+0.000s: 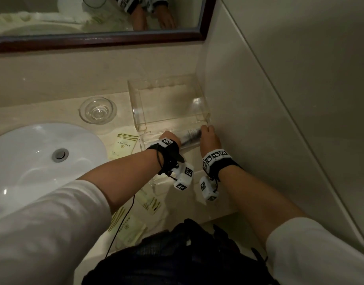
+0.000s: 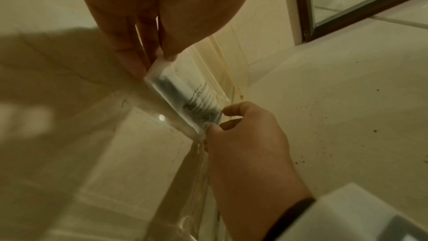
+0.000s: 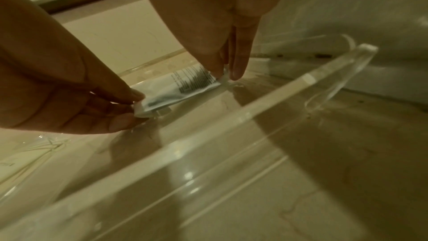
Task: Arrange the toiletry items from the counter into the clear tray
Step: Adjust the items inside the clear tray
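The beige stone counter (image 1: 53,112) runs below a mirror (image 1: 94,15) with a dark wooden frame. The white sink (image 1: 22,161) takes the left part of the counter.

The clear tray (image 1: 140,103) stands in the far right corner of the counter, just beside the side wall. It has more than one compartment. A low clear wall separates the large back compartment from a narrower front one.

A round glass dish (image 1: 98,110) stands between the sink and the tray, near the back edge of the counter.

Several pale green sachets lie flat on the counter. One green sachet (image 1: 123,144) is just left of the tray front, near the sink rim. Other green sachets (image 1: 129,229) lie at the front edge of the counter, partly under the left forearm.

A small white packet (image 1: 190,135) with dark printed text is inside the front compartment of the tray, low over its floor. I cannot tell if it touches the floor.

The left hand (image 1: 170,138) pinches the left end of the packet between thumb and fingertips (image 3: 136,93). The right hand (image 1: 208,133) pinches the right end in the same way, with the fingers (image 3: 239,61) pointing down.
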The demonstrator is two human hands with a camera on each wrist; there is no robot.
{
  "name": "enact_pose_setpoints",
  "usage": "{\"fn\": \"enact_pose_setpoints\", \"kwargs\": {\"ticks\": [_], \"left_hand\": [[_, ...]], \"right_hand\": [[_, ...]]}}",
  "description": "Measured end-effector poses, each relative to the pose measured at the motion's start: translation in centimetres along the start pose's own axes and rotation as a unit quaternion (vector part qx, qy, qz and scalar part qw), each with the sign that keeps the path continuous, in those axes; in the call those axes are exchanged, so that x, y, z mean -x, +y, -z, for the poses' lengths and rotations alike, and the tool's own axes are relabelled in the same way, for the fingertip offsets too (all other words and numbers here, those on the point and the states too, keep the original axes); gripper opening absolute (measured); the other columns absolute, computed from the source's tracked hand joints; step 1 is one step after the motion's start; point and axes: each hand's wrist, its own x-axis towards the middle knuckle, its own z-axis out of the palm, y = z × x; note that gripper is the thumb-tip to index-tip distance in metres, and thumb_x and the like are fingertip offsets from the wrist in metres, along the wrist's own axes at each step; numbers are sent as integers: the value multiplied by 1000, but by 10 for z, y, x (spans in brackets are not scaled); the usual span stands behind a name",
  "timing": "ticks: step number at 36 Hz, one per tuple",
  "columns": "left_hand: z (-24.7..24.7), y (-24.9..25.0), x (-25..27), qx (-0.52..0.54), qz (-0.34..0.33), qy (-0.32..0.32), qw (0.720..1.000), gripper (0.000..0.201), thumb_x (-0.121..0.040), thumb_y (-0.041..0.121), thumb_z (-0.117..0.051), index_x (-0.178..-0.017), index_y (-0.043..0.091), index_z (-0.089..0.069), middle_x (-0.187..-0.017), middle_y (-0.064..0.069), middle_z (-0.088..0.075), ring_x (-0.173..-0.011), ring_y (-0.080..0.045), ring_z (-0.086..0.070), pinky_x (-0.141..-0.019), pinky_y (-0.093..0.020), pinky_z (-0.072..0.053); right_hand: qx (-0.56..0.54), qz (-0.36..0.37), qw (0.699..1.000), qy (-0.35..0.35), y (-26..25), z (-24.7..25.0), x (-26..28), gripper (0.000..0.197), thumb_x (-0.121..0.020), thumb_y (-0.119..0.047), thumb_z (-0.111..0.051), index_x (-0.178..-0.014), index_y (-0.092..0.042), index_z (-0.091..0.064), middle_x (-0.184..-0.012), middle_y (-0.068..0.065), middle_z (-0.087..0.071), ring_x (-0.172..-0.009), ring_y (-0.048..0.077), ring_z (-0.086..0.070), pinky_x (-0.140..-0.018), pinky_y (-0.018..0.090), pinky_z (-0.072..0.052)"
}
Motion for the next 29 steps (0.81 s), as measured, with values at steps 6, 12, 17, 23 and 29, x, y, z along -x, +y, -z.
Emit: {"fn": "enact_pose_setpoints", "kwargs": {"ticks": [6,12,17,23,29], "left_hand": [[4,0,-10,-90,-84,11,992,47,-87,34,-62,-125,6,-57,-126,-11,-57,-116,-31,-57,-97,-37,-49],[11,-4,1,-46,-83,40,995,48,-89,36,-58,-130,14,-49,-128,-14,-51,-115,-34,-55,-95,-38,-48],[11,-14,-5,-38,-94,59,993,41,-94,35,-49,-126,10,-55,-121,-16,-59,-109,-32,-59,-89,-35,-49],[14,-26,-5,49,-67,62,995,37,-94,40,-51,-110,11,-66,-107,-12,-66,-99,-31,-63,-82,-34,-50],[22,-36,4,114,-55,44,991,37,-89,43,-57,-80,8,-63,-85,-10,-63,-79,-26,-59,-70,-30,-46]], "right_hand": [[16,-24,1000,-12,-3,0,-5,30,-92,8,-40,-119,-2,-48,-126,17,-43,-101,35,-57,-86,38,-47],[7,-33,999,-8,-3,1,-8,32,-91,9,-39,-121,0,-45,-126,19,-43,-102,37,-56,-85,39,-47],[-26,-60,998,-1,-6,3,-9,35,-90,6,-43,-125,-1,-42,-128,19,-43,-106,34,-56,-85,36,-48],[-54,-56,997,-11,-8,8,-5,39,-87,-1,-53,-125,-2,-43,-129,16,-43,-107,31,-56,-82,31,-46],[-84,-35,996,7,-19,11,-1,29,-87,-7,-53,-116,-7,-48,-124,13,-48,-104,32,-56,-86,37,-48]]}}
